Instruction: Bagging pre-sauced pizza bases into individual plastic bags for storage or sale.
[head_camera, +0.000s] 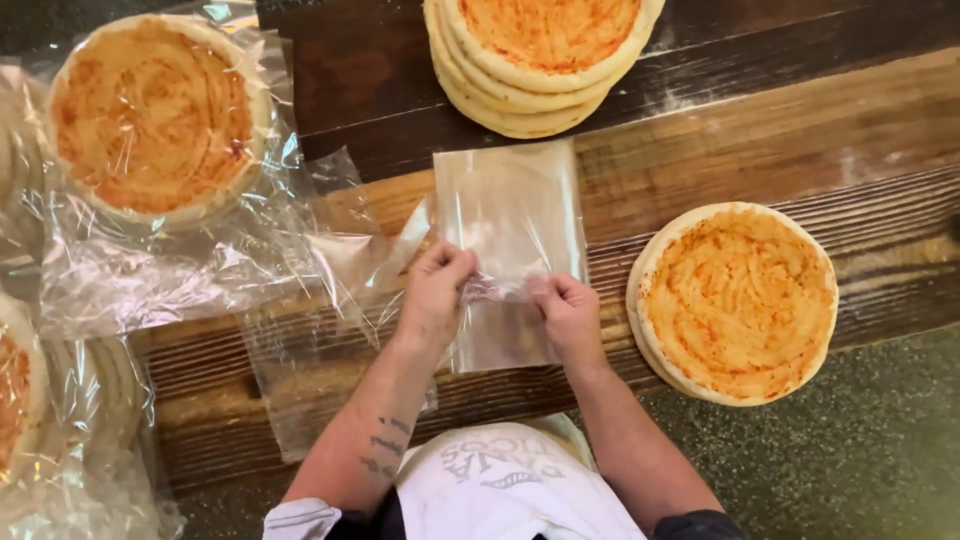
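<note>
A: Two hands on one clear plastic bag (510, 230): left hand (435, 290) and right hand (565, 310) close together, each pinching its near edge, bag flat on the wooden table (720, 150).

B: Risk?

A: Film's thin. Uneven pull likely tears or bunches the mouth. Sauced pizza base (735, 300) sits just right of it; a snagged edge could smear sauce.

B: And the stack (540, 55)?

A: Apart from the bag, safe I think.

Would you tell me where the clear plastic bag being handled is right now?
In the head view, the clear plastic bag lies flat on the wooden table at centre, pinched by the left hand and right hand, just below the pizza base stack.
</note>
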